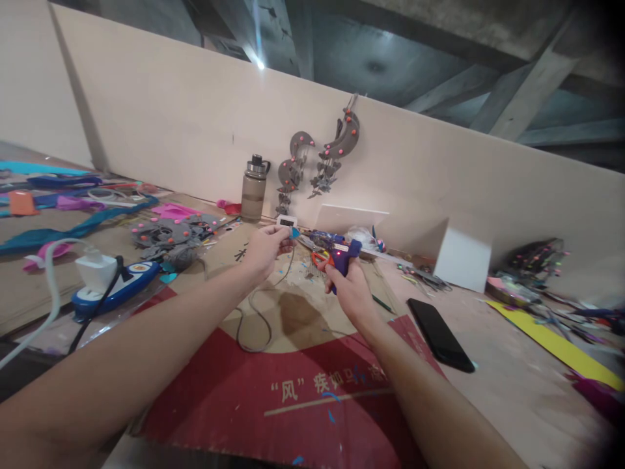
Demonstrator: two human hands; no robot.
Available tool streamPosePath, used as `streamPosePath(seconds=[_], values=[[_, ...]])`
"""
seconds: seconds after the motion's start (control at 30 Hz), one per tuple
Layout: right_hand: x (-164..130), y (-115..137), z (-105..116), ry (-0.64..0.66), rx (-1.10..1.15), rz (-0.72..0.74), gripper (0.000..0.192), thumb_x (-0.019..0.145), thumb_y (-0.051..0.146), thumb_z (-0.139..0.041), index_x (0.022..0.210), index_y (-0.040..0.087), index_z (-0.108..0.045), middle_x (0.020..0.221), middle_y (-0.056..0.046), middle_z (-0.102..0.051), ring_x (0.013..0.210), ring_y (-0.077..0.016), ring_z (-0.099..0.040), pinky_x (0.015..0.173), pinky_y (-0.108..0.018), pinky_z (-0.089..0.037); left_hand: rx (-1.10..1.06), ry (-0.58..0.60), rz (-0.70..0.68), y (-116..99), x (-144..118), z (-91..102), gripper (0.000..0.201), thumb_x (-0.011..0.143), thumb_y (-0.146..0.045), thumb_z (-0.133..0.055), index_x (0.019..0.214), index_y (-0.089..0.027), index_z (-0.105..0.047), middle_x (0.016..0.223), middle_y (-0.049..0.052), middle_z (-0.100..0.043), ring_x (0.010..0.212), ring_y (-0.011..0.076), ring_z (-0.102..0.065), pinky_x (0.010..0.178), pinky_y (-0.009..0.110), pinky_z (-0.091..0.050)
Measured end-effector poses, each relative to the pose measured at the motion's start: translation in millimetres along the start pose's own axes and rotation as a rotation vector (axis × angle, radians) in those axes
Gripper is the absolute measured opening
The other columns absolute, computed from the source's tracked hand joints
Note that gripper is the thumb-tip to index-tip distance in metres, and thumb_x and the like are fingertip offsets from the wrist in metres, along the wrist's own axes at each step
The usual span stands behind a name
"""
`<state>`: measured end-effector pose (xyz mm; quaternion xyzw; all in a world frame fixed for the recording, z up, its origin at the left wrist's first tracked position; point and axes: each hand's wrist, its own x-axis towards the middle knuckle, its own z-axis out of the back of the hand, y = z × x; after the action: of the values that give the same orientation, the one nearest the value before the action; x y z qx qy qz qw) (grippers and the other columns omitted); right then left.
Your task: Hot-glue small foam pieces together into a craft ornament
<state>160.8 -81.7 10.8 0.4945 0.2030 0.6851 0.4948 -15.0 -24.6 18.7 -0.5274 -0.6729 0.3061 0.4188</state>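
Observation:
My left hand (264, 251) pinches a small blue piece (294, 232) between thumb and fingertips, above the cardboard. My right hand (352, 286) is wrapped round the handle of a dark blue glue gun (344, 255), which has an orange trigger and a small red light. The gun's nozzle end points left, towards the blue piece, with a gap between them. Under both hands lies a red and tan cardboard sheet (205, 391) with printed characters and a few blue scraps. A thin grey cord (254, 309) loops across it.
A water bottle (254, 189) stands by the partition, where grey felt moon hangings (342, 137) with pink balls hang. To the left are a blue power strip (117, 286) and felt strips; to the right, a black phone (439, 333), a white card (463, 255) and a yellow strip (556, 342).

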Motion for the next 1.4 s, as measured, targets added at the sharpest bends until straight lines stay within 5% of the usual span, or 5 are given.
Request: streamPosePath(seconds=[0.23,0.47,0.8,1.0,1.4], values=[[11,-15,12,0.259,-0.131,-0.438,0.015,0.073,0.029,-0.058,0.063,0.018,-0.058,0.05,-0.003,-0.06,0.043,-0.0133,-0.05,0.047,-0.026,-0.039,0.081,0.016,-0.11,-3,1,0.8,0.014,0.067,-0.025,-0.067,0.071,-0.013,-0.06,0.068,0.002,-0.061,0.06,0.01,-0.058,0.061,0.023,-0.047],[13,-22,19,0.095,-0.604,-0.062,0.023,0.078,0.035,-0.054,0.063,0.019,-0.055,0.065,-0.008,-0.061,0.065,-0.0196,-0.056,0.063,-0.031,-0.041,0.355,0.111,-0.238,-2,-8,-4.4,0.015,0.077,-0.03,-0.06,0.082,-0.016,-0.063,0.072,0.004,-0.065,0.064,0.0125,-0.059,0.061,0.026,-0.049],[-5,11,-20,0.1,0.734,-0.111,0.035,0.068,0.034,-0.068,0.088,0.024,-0.041,0.085,0.003,-0.058,0.078,-0.0124,-0.057,0.075,-0.029,-0.047,0.919,0.28,-0.909,-5,-35,-15.3,0.012,0.077,-0.011,-0.055,0.082,-0.018,-0.064,0.087,0.003,-0.063,0.082,0.0134,-0.056,0.074,0.026,-0.044],[-6,14,-16,0.01,0.571,-0.143,0.023,0.075,0.039,-0.06,0.082,0.023,-0.045,0.068,0.007,-0.044,0.051,-0.0062,-0.038,0.044,-0.018,-0.033,0.851,0.236,-0.683,-1,-36,-18.0,0.009,0.079,-0.018,-0.055,0.081,-0.017,-0.064,0.077,0.001,-0.063,0.07,0.0113,-0.055,0.067,0.024,-0.043],[-5,16,-8,-0.131,0.194,-0.025,0.019,0.077,0.037,-0.055,0.073,0.018,-0.055,0.065,0.003,-0.053,0.059,-0.0115,-0.046,0.058,-0.025,-0.038,0.471,0.26,-0.248,-1,-43,-26.4,0.015,0.076,-0.024,-0.057,0.083,-0.014,-0.064,0.065,0.001,-0.062,0.058,0.0113,-0.057,0.058,0.024,-0.047]])
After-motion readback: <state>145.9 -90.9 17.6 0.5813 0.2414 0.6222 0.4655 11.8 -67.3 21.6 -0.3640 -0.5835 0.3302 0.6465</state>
